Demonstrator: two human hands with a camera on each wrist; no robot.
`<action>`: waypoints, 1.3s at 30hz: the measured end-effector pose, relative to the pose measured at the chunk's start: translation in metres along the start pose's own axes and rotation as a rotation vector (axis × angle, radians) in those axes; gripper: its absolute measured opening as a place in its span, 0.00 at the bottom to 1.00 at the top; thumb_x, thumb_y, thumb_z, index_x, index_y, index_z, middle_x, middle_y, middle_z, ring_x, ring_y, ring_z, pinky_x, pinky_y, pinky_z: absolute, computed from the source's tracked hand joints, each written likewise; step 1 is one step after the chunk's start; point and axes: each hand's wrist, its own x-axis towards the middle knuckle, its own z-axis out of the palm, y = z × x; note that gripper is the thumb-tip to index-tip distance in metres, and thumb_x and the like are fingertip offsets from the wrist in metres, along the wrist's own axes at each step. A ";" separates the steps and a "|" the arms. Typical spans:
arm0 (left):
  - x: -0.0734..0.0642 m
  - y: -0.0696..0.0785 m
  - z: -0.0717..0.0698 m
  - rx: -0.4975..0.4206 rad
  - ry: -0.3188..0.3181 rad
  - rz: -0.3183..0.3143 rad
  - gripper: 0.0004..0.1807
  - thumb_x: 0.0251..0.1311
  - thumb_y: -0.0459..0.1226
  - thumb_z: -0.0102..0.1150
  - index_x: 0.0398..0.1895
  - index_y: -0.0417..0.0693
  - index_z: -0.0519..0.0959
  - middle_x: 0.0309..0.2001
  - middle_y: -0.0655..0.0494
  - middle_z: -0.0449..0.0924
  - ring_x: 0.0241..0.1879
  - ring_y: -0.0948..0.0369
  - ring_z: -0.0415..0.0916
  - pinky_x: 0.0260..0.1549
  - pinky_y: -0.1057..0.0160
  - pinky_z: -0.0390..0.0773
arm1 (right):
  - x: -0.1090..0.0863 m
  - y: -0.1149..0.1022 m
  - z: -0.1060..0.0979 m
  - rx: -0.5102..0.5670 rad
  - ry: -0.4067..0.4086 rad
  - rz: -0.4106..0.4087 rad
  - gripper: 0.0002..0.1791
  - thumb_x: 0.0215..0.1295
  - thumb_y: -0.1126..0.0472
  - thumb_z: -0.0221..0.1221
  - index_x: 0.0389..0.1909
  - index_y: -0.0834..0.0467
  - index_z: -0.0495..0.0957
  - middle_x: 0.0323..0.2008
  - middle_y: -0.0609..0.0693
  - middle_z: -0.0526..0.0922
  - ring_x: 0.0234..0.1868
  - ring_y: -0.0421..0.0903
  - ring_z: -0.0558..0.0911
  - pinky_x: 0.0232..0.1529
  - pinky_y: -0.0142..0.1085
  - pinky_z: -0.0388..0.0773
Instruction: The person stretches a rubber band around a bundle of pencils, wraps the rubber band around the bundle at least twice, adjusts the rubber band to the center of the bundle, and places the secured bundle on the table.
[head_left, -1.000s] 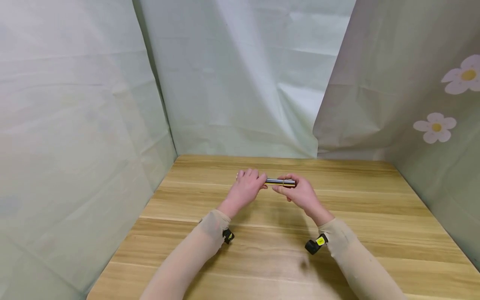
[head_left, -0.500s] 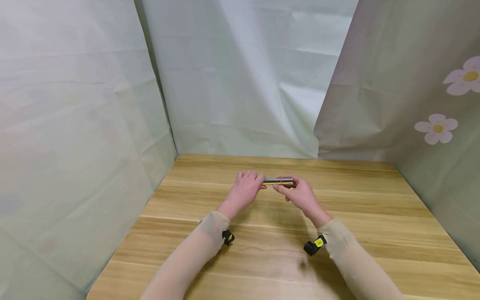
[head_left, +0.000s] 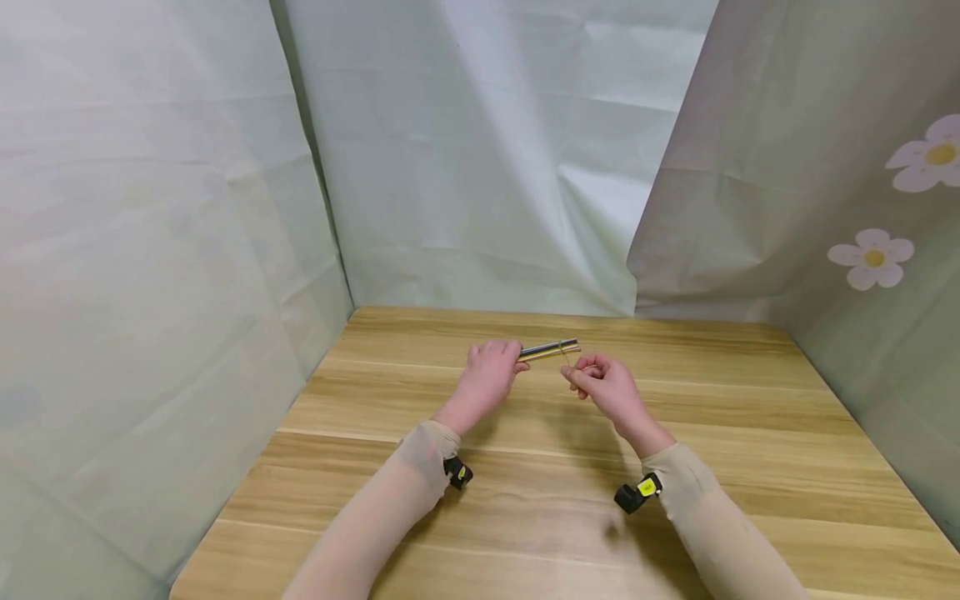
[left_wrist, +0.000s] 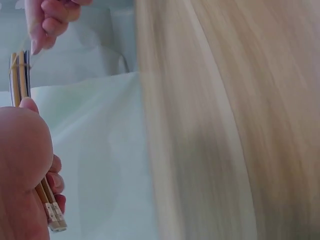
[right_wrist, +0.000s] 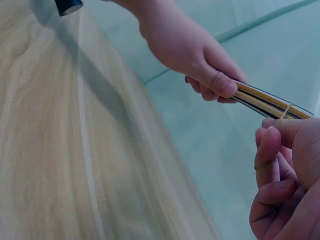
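Note:
My left hand (head_left: 491,379) grips a bundle of slim striped pencils (head_left: 547,350), dark, silver and yellow, above the table. Pale banded ends (left_wrist: 55,217) of the bundle stick out below that hand in the left wrist view. Around the far part of the bundle runs a thin yellowish rubber band (right_wrist: 286,111). Thumb and finger of my right hand (head_left: 606,387) pinch the band and pull it out from the pencils toward me. The right hand itself is apart from the bundle. How many pencils there are is partly hidden by the left hand.
The wooden table (head_left: 540,517) spreads beneath both hands. Pale cloth walls (head_left: 480,167) rise at its back and sides, the right one printed with white flowers (head_left: 872,258). A black wrist camera (head_left: 637,493) hangs from each sleeve.
The right hand has left the bundle's end and shifted slightly right and down, stretching the rubber band. The bundle's right end has tilted up, away from me. The left hand still grips it.

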 end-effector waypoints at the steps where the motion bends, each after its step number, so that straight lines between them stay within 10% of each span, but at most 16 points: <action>1: 0.000 0.001 0.000 -0.014 -0.012 -0.012 0.13 0.77 0.47 0.60 0.45 0.48 0.72 0.34 0.56 0.75 0.36 0.54 0.73 0.37 0.56 0.64 | 0.000 0.000 0.001 -0.002 -0.009 -0.006 0.17 0.74 0.57 0.69 0.48 0.65 0.76 0.26 0.47 0.83 0.28 0.42 0.80 0.37 0.39 0.80; 13: 0.000 -0.001 -0.001 -0.055 -0.086 -0.170 0.14 0.80 0.49 0.56 0.39 0.51 0.71 0.32 0.58 0.75 0.37 0.54 0.77 0.35 0.55 0.68 | -0.004 0.000 0.003 -0.293 -0.312 -0.300 0.11 0.81 0.61 0.60 0.53 0.57 0.89 0.37 0.44 0.90 0.44 0.55 0.87 0.49 0.46 0.83; 19: 0.001 -0.002 -0.004 -0.094 -0.122 -0.216 0.14 0.81 0.48 0.53 0.39 0.51 0.70 0.31 0.58 0.75 0.33 0.55 0.76 0.33 0.53 0.70 | -0.007 -0.004 0.008 -0.211 -0.347 -0.422 0.14 0.79 0.62 0.61 0.59 0.60 0.88 0.39 0.48 0.91 0.44 0.61 0.87 0.48 0.46 0.85; 25: 0.003 -0.003 -0.005 -0.198 -0.134 -0.284 0.12 0.83 0.46 0.51 0.40 0.50 0.70 0.30 0.54 0.73 0.31 0.53 0.76 0.33 0.50 0.72 | -0.013 0.000 0.019 0.019 -0.230 -0.339 0.23 0.85 0.61 0.53 0.76 0.56 0.73 0.44 0.53 0.92 0.38 0.47 0.85 0.49 0.37 0.81; 32: 0.003 -0.002 -0.008 -0.177 -0.003 -0.264 0.13 0.82 0.46 0.53 0.40 0.48 0.69 0.28 0.53 0.75 0.30 0.50 0.77 0.30 0.51 0.69 | -0.020 -0.006 0.044 0.582 -0.225 -0.033 0.35 0.86 0.45 0.42 0.88 0.40 0.46 0.62 0.44 0.85 0.42 0.37 0.79 0.43 0.30 0.71; 39: 0.000 -0.008 -0.011 0.027 0.117 -0.130 0.15 0.76 0.49 0.58 0.41 0.48 0.71 0.35 0.52 0.78 0.38 0.50 0.77 0.37 0.51 0.67 | -0.014 -0.013 0.051 1.025 -0.099 0.165 0.25 0.88 0.51 0.42 0.79 0.45 0.65 0.50 0.39 0.82 0.35 0.28 0.76 0.33 0.23 0.68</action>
